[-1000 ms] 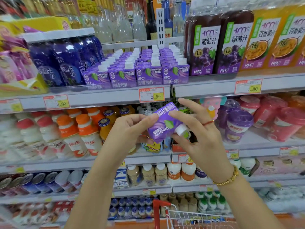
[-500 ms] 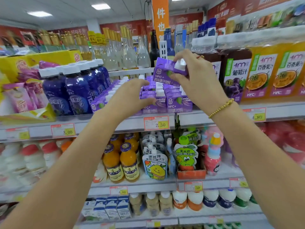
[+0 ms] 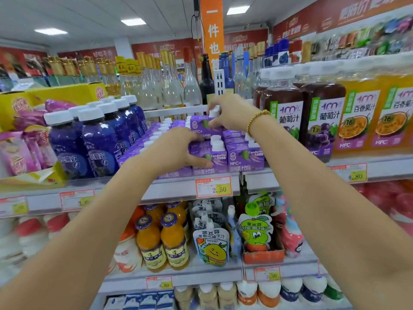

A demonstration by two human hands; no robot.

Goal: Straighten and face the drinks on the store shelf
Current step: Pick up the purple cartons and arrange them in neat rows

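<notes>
Purple juice cartons [image 3: 223,156] packed in rows on the shelf [image 3: 190,189] between blue bottles [image 3: 98,139] and grape juice bottles [image 3: 283,108], right hand [image 3: 232,113] gripping a raised carton [image 3: 204,127] above the rows — left hand [image 3: 178,151] spread open — fingers on the front cartons.

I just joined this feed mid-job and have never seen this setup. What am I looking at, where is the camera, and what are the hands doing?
There is no machine: a person works bare-handed, and the single wide-angle camera sits on their head, looking forward at a store shelf. The right hand, wearing a gold bead bracelet, holds a small purple juice carton with a white cap above the rows of matching purple cartons. The left hand rests on the front cartons. Dark blue bottles stand to the left, grape juice bottles to the right.
</notes>
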